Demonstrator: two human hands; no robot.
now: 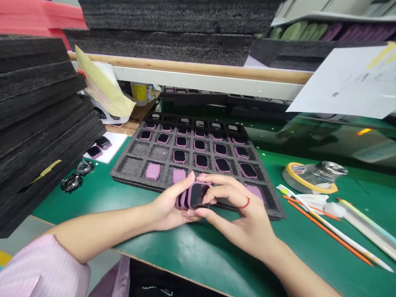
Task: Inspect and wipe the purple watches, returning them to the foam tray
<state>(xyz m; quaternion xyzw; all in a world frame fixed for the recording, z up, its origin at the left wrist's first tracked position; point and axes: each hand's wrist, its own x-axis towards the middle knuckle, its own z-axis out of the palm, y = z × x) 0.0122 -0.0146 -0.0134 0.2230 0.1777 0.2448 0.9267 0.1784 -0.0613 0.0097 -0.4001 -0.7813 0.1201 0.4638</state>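
Pink-striped sleeve (40, 264) at lower left, as I watch remotely: the left hand (168, 208) and right hand (244, 218) both grasp a small stack of pink-framed smartwatch bodies (194, 196), held just above the near edge of a black foam tray (133, 170). The tray has six columns of pockets, with most bodies black face up and three lying pink side up near the hands. Two more bodies (99, 147) sit on a white card (114, 142) at left, beside two round watch parts (71, 182). Stacked black foam sheets (34, 103) wall off the left and top of my view, and a paper sheet (343, 80) crosses the upper right. On the green bench mat (198, 255) at right lie a yellow-rimmed tape roll (309, 181) and orange sticks (328, 231).
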